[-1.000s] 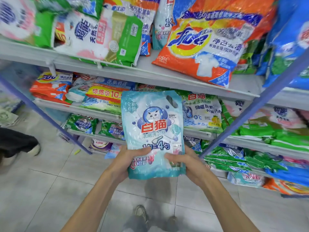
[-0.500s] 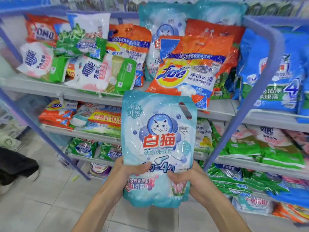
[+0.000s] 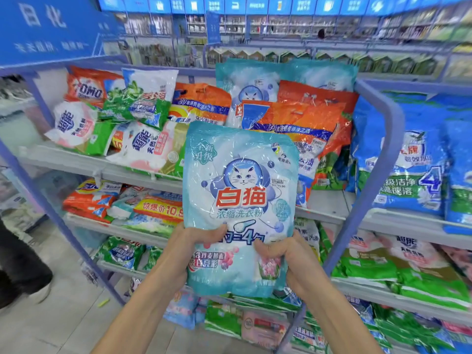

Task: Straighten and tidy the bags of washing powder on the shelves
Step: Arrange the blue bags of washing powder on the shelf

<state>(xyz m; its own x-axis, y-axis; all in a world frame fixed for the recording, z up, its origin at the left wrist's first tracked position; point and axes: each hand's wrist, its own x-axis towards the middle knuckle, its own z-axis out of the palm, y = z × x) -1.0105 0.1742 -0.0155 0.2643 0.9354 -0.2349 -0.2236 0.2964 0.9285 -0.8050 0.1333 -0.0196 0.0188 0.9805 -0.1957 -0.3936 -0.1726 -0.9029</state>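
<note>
head view: the pale blue cat bag [image 3: 240, 200] hangs upright in the air in front of the top shelf [image 3: 84, 162], printed face toward the camera, resting on no shelf. it looks to belong with the matching pale blue bags [image 3: 245, 80] standing at the back of that shelf, behind the leaning orange bags [image 3: 306, 116]. to do this well, keep the hold low so the powder's weight sits in the palms, carry it upright, and set its base flat with the face forward; the orange bags may need nudging aside first, as they could topple

the left hand [image 3: 178, 254] and right hand [image 3: 293, 261] each grip the bag's lower part from its sides, thumbs pressed across the front, fingers curled behind and out of sight. the film wrinkles under both thumbs. both forearms rise from the bottom edge and lean in toward the bag
</note>
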